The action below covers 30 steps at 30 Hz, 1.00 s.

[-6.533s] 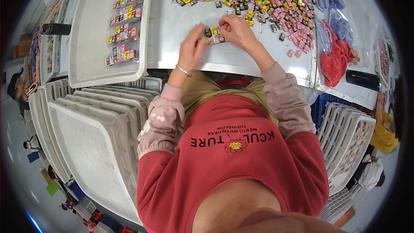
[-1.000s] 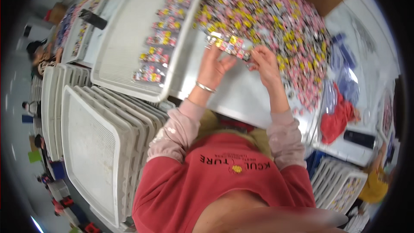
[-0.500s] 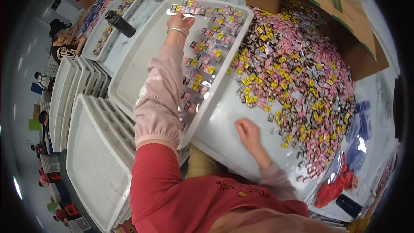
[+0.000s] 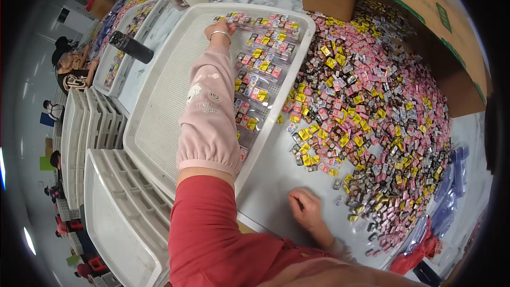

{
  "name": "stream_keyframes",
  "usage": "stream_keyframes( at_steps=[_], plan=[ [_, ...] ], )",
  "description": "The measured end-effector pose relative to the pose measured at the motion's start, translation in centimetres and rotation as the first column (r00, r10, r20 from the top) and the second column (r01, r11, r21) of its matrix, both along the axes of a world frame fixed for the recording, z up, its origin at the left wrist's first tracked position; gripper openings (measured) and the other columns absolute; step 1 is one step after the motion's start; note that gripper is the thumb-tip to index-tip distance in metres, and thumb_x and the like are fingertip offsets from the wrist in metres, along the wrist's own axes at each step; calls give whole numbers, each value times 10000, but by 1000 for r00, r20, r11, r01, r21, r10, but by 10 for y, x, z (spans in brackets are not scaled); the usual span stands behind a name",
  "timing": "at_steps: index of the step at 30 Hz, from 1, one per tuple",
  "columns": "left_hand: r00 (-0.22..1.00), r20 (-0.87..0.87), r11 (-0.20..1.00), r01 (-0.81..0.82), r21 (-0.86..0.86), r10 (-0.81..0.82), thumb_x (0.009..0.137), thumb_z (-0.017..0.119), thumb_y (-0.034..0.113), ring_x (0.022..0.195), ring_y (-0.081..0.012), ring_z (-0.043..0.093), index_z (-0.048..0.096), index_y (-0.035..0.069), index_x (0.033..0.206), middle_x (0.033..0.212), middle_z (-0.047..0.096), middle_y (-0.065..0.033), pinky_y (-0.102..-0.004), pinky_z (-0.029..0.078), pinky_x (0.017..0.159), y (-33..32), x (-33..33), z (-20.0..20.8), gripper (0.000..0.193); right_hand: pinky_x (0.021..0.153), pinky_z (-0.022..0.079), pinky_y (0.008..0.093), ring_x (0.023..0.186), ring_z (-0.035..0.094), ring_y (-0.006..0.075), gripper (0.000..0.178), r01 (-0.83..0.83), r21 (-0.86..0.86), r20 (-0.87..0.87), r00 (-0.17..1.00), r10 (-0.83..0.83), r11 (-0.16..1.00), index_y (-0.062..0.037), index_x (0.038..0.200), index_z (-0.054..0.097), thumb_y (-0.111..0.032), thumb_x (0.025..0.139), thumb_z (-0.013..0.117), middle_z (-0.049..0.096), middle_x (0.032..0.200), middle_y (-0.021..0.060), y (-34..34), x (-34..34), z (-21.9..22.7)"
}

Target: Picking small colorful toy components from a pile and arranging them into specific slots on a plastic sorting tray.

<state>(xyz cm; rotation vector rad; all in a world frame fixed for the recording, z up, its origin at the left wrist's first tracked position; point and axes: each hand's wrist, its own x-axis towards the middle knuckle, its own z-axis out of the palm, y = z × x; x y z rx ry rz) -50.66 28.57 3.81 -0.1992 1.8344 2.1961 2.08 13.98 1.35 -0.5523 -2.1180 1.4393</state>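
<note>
While the left hand (image 4: pixel 220 28) touches a clear plastic pack of small pink, black and yellow rectangular pieces (image 4: pixel 240 19) at the far end of the white perforated plastic tray (image 4: pixel 159 101), its fingertips are hidden, so I cannot tell whether it is holding the pack. The right hand (image 4: pixel 306 209), curled loosely inward, rests on the light grey table (image 4: pixel 265 194) near a heap of similar loose pieces (image 4: pixel 366 111)

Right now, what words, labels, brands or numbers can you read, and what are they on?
Pink sleeve: dark lettering, legible in part, not copied out here.
Cardboard box: mark on green, too faint to read.
Small packets: print too small to read.
Red top: marks near the chest, too skewed to read.
</note>
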Motion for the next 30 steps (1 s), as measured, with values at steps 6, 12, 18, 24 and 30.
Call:
stream_keyframes(
  at_steps=[6, 12, 18, 24, 30],
  plan=[
    [1000, -31, 1000, 0, -13, -1, 867, 601, 32, 545, -286, 650, 493, -124, 979, 802, 626, -227, -355, 567, 426, -5, -1, -2, 221, 658, 512, 354, 732, 627, 292, 85, -17, -3, -20, 1000, 17, 1000, 0, 861, 616, 13, 783, 647, 641, 839, 127, -5, 1, -5],
    [853, -315, 678, 61, -732, -417, 888, 553, 224, 667, -270, 627, 600, 54, 958, 828, 658, -103, -438, 499, 588, -30, -8, 11, 189, 637, 505, 346, 715, 624, 273, 64, 57, 82, -59, 997, -52, 995, -11, 852, 617, -2, 799, 650, 636, 821, 127, -8, 3, -15],
    [743, -369, 821, 559, -117, -559, 900, 635, 259, 598, -82, 544, 560, 86, 990, 834, 608, -44, -192, 366, 436, -30, 141, 104, 209, 684, 487, 394, 759, 604, 304, 102, 6, 145, 2, 1000, -6, 989, -29, 921, 615, -116, 872, 594, 621, 836, 117, -4, 4, -24],
    [305, -416, 441, 852, -284, -857, 942, 596, 214, 537, 3, 431, 628, 47, 1033, 796, 597, 15, -154, 280, 436, -84, 363, 123, 193, 706, 497, 408, 802, 639, 297, 126, -61, 18, -79, 995, 62, 998, -59, 933, 634, -138, 844, 594, 660, 864, 114, 10, 61, 19],
    [421, -307, 516, 767, -381, -853, 931, 594, 152, 585, -17, 481, 640, 48, 968, 772, 602, -1, -164, 340, 469, -193, 446, 9, 120, 726, 496, 382, 855, 629, 323, 176, 749, 451, -16, 550, -835, 484, -54, 967, 657, -50, 793, 632, 653, 939, 139, 106, 274, 27]
  ],
)
